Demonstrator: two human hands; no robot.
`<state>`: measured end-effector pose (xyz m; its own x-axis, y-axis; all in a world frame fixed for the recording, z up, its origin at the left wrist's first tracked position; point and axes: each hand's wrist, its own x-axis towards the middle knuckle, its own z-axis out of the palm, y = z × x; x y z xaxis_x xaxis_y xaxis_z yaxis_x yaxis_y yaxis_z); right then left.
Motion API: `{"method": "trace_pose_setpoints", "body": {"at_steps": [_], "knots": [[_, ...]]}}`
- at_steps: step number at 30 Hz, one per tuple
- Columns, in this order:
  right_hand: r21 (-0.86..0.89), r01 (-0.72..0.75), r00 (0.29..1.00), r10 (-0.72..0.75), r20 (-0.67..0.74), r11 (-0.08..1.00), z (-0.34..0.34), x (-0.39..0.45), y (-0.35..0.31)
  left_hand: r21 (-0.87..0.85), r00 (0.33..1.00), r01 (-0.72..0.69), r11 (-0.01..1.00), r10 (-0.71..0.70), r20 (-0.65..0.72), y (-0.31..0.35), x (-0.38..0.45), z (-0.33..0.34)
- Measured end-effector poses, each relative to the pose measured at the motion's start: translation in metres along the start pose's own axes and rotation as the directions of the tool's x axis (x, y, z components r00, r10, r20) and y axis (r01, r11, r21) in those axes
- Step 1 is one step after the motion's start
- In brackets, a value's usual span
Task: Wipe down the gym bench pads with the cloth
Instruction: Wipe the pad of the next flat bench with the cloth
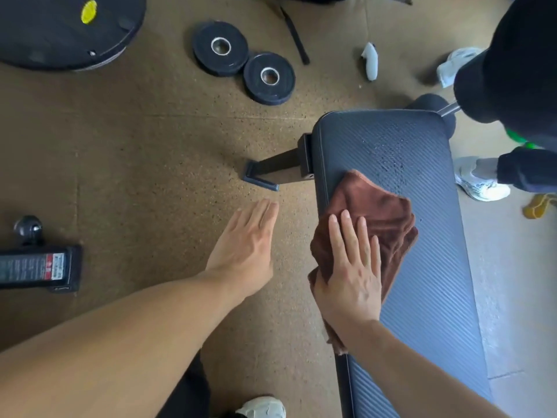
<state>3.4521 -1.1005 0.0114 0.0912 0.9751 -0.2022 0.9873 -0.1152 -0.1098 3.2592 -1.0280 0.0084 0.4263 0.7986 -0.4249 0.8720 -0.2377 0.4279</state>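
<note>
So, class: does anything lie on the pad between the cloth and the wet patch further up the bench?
Nothing visible does. The right hand presses flat on the brown cloth, and the bench pad runs bare from the cloth's far edge to the droplets. The left hand hovers off the bench.

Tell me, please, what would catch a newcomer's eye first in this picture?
The right hand presses flat on a rumpled brown cloth at the left edge of the ribbed dark blue bench pad. The left hand hovers open over the floor beside it, and two round black weight plates lie farther off.
</note>
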Motion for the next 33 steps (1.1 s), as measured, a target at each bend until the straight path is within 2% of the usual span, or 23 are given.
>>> {"method": "trace_pose_setpoints", "body": {"at_steps": [7,11,14,17,19,21,23,25,29,33], "knots": [[0.094,-0.053,0.993,0.063,-0.104,0.994,-0.030,0.150,-0.030,0.018,0.998,0.024,1.000,-0.025,0.049,-0.034,0.015,-0.007],[0.111,-0.003,0.999,0.009,-0.054,0.994,-0.042,0.207,-0.027,0.075,0.997,-0.031,0.997,0.026,0.067,-0.043,0.023,-0.022],[0.218,-0.028,0.996,0.047,-0.082,0.976,-0.040,0.173,-0.014,0.143,0.992,-0.074,0.987,0.059,0.110,-0.032,0.029,-0.044],[0.313,-0.232,0.965,0.258,-0.045,0.921,-0.034,0.099,-0.002,0.104,0.983,-0.167,0.980,0.156,0.100,-0.012,0.039,-0.072],[0.320,-0.380,0.920,0.390,0.034,0.868,-0.035,0.059,0.003,0.056,0.981,-0.191,0.980,0.187,0.056,0.009,0.050,-0.090],[0.289,-0.442,0.896,0.436,0.089,0.849,-0.035,0.042,0.008,-0.006,0.986,-0.166,0.986,0.166,0.022,0.029,0.065,-0.101],[0.210,-0.406,0.914,0.396,0.090,0.889,-0.035,0.047,0.014,-0.027,0.986,-0.162,0.986,0.163,0.022,0.041,0.080,-0.103],[0.169,-0.322,0.947,0.316,0.064,0.932,-0.038,0.074,0.023,0.022,0.983,-0.184,0.983,0.183,0.027,0.044,0.096,-0.097],[0.182,-0.241,0.967,0.252,-0.042,0.953,-0.052,0.180,0.056,0.020,0.987,-0.162,0.987,0.162,-0.001,0.045,0.123,-0.087],[0.088,-0.215,0.977,0.214,0.017,0.973,-0.064,0.261,0.085,0.147,0.981,-0.178,0.973,0.188,-0.054,0.056,0.144,-0.080]]}}
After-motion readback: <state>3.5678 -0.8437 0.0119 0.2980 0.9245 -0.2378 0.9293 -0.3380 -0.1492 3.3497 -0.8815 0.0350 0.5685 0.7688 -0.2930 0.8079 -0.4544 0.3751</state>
